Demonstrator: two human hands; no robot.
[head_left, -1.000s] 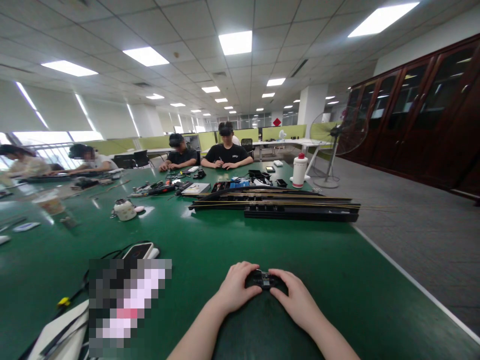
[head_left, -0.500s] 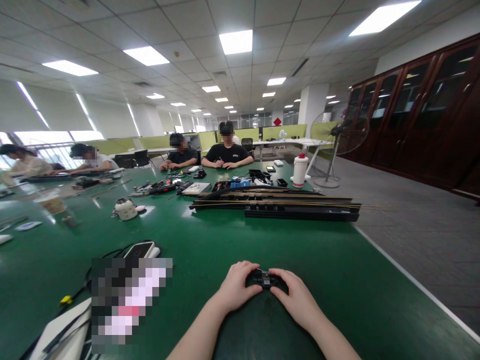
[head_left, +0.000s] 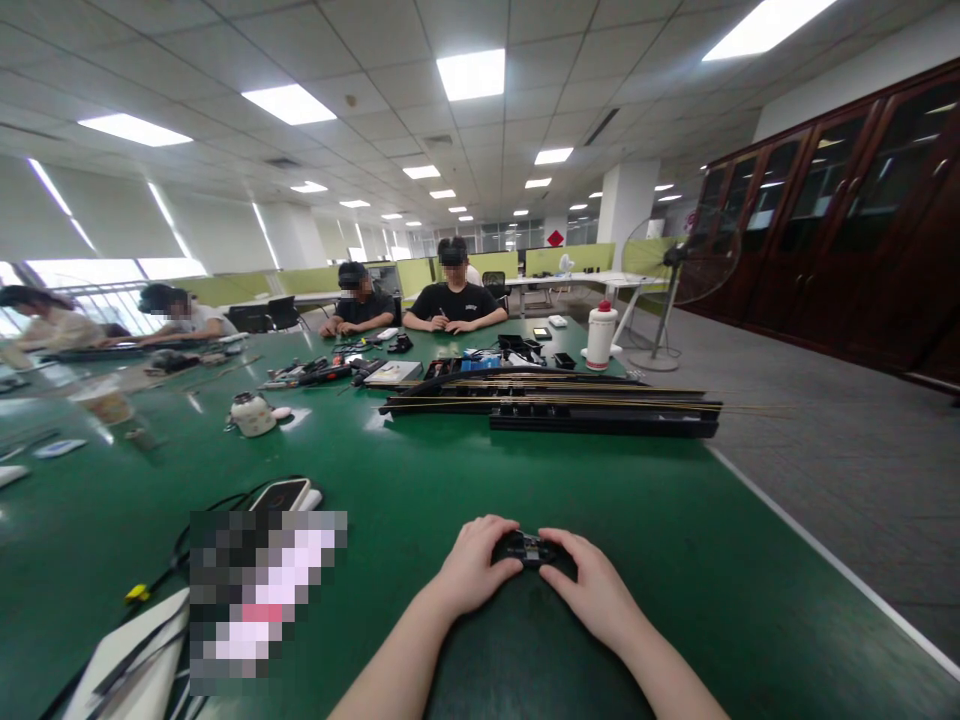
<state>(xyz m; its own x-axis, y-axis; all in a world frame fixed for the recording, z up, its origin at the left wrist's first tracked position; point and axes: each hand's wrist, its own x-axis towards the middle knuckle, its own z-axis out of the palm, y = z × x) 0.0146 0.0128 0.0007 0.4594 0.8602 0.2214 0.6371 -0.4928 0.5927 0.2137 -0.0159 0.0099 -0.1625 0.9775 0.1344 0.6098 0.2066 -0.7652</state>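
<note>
A small black part with a metallic middle (head_left: 531, 549) is between my two hands, low over or on the green table. My left hand (head_left: 480, 562) grips its left end between thumb and fingers. At the opposite end, my right hand (head_left: 589, 575) pinches it the same way. The fingers hide both ends, and the exact kind of part is too small to make out. I cannot tell whether it rests on the tabletop.
Long black rails (head_left: 604, 418) with thin brass-coloured rods lie across the green table (head_left: 420, 480). A white bottle with a red cap (head_left: 600, 335) stands behind them. Cables and a white-framed device (head_left: 283, 496) lie on the left, near a small round jar (head_left: 252, 414). Several people sit farther away.
Both hands keep their hold on the black part, which appears slightly tilted compared with before. The whole view has shifted a little.
</note>
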